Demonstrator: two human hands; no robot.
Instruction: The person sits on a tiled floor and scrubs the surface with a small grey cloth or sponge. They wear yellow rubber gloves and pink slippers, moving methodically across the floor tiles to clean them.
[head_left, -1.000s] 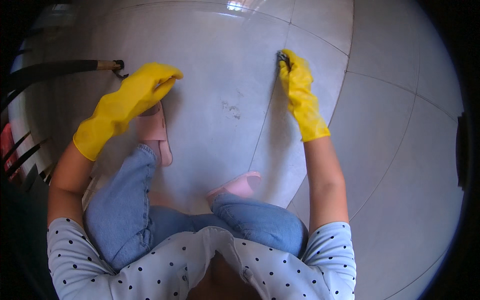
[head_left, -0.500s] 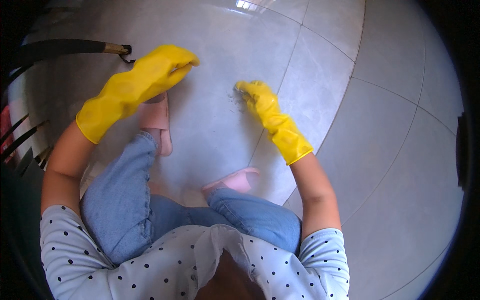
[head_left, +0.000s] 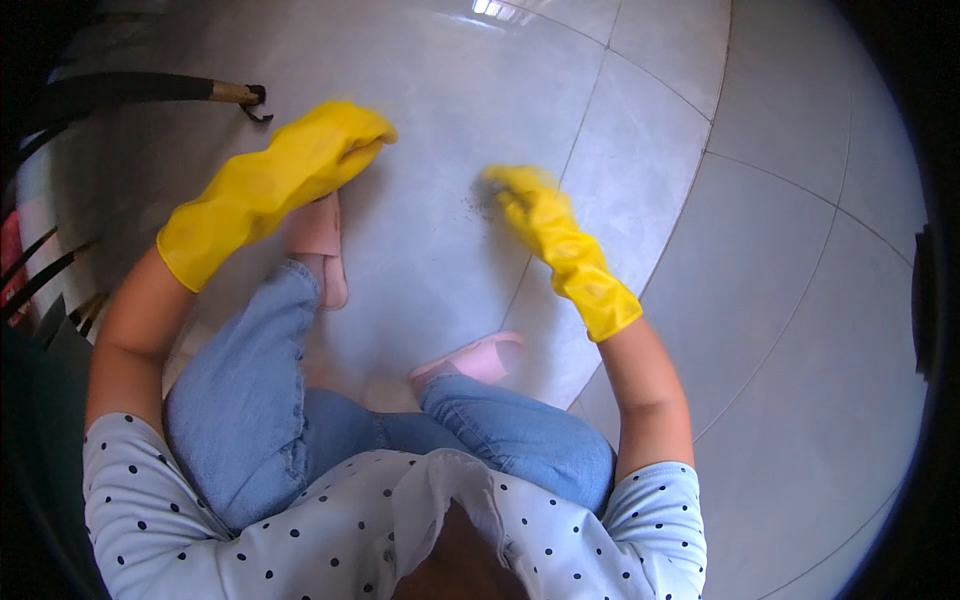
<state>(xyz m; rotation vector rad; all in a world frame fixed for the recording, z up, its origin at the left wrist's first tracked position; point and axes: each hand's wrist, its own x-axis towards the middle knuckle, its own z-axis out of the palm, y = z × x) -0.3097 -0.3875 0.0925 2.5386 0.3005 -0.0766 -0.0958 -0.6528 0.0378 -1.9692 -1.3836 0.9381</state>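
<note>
Both of my hands wear long yellow rubber gloves. My left hand hangs above the floor near a pink slipper, its fingers pressed together; whether anything is between them is hidden. Farther right, my right hand is low at the grey tiled floor, with its fingers curled in and blurred by motion. Something small and greyish seems to be under those fingertips, too smeared to name. Fine dark bits lie scattered on the tile just left of it.
My feet are in pink slippers, one below my left hand and one in front of my bent knee. A dark curved furniture leg with a brass-coloured end reaches in from the upper left. Darker tiles lie to the right.
My right hand has shifted a little to the right and is more blurred. My left hand has dropped slightly toward me, fingers still together.
</note>
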